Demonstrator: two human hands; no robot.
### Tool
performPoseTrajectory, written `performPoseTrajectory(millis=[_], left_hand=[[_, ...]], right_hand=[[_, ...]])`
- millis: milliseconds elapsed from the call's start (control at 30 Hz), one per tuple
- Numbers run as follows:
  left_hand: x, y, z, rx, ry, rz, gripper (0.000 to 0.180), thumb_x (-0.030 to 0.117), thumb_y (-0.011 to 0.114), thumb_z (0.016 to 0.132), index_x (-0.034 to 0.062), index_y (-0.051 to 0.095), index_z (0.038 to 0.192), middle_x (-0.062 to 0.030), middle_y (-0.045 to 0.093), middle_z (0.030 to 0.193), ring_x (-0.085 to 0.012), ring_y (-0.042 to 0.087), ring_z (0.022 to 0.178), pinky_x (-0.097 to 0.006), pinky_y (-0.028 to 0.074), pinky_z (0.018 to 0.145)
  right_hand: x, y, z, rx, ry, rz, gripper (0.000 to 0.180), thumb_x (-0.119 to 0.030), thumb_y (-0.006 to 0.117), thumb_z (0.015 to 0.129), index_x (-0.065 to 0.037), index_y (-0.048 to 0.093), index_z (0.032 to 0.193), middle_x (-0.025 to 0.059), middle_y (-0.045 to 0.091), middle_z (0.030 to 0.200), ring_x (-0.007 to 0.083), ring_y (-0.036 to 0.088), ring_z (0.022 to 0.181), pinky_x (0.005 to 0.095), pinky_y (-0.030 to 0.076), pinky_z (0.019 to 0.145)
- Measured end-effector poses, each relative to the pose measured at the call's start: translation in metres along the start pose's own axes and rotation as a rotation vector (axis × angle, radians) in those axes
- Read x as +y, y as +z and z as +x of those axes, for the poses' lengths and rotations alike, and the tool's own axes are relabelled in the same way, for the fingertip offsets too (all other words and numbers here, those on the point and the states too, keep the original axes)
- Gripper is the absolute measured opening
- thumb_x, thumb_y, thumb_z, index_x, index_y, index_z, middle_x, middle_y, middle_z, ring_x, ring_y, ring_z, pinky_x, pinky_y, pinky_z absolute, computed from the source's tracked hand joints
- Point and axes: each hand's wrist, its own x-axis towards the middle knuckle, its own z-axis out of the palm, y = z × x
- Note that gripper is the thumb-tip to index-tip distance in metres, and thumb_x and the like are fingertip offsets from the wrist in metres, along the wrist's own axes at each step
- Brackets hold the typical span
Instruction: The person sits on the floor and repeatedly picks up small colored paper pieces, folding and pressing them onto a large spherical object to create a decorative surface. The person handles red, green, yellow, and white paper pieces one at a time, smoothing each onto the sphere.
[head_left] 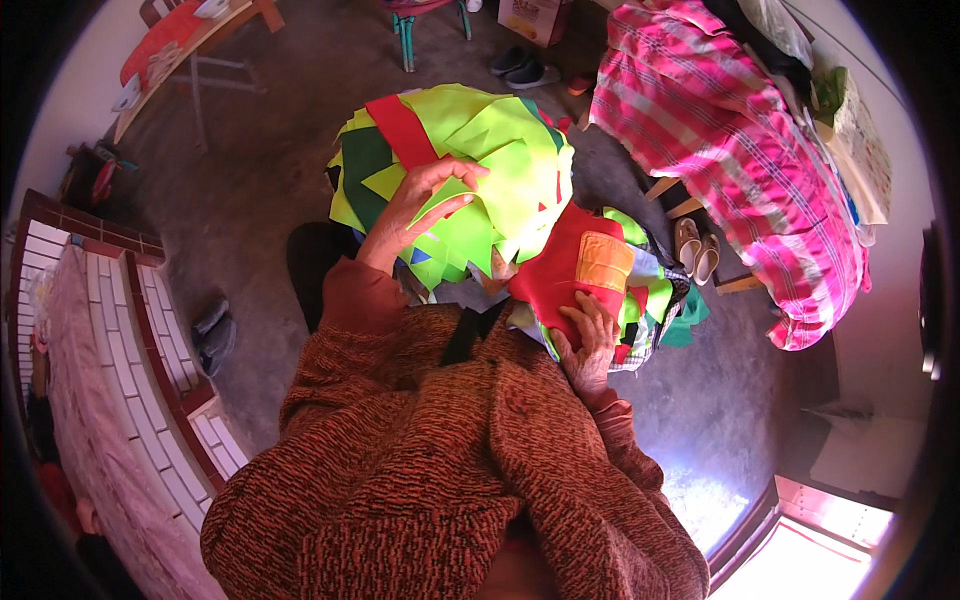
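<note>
My left hand (420, 205) reaches forward with the wrist bent, fingers curled and spread over a lime green fabric piece (470, 215); thumb and fingers pinch its edge. That piece lies on top of a loose pile of cut fabric (500, 140), mostly lime green with a red strip (400, 130) and dark green pieces (365, 160), heaped in front of me. My right hand (590, 335) lies lower, fingers pressed flat on a red fabric piece (560, 270) with an orange patch (603, 262), which rests on more scraps at my right knee. My rust-coloured knitted sleeves fill the lower view. Below is a grey concrete floor (260, 190). A pink plaid blanket (730, 150) covers a bed on my right, with 2 pale shoes (697, 250) beside it.
</note>
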Motion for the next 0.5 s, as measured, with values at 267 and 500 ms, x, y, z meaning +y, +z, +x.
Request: performPoseTrajectory(millis=[267,500], left_hand=[[-0.022,-0.006,-0.014,-0.015,-0.074,-0.287,0.017,-0.009,0.056,0.081,0.0035,0.06,0.091,-0.0091,0.06,0.118,-0.0152,0.053,0.113,-0.026,0.044,0.091],[-0.001,-0.004,-0.009,-0.127,0.002,-0.181,0.011,0.005,0.059,0.074,0.0029,0.056,0.085,-0.0115,0.06,0.115,-0.0191,0.051,0.115,-0.034,0.038,0.099]], right_hand=[[-0.003,0.001,0.001,0.013,0.003,-0.022,0.034,-0.027,0.072,0.074,-0.012,0.066,0.103,0.0081,0.057,0.126,0.0281,0.048,0.121,0.044,0.031,0.1],[-0.001,0.002,0.0,0.016,0.002,-0.027,0.034,-0.026,0.073,0.073,-0.012,0.066,0.103,0.0081,0.057,0.125,0.0282,0.049,0.12,0.0436,0.032,0.1]])
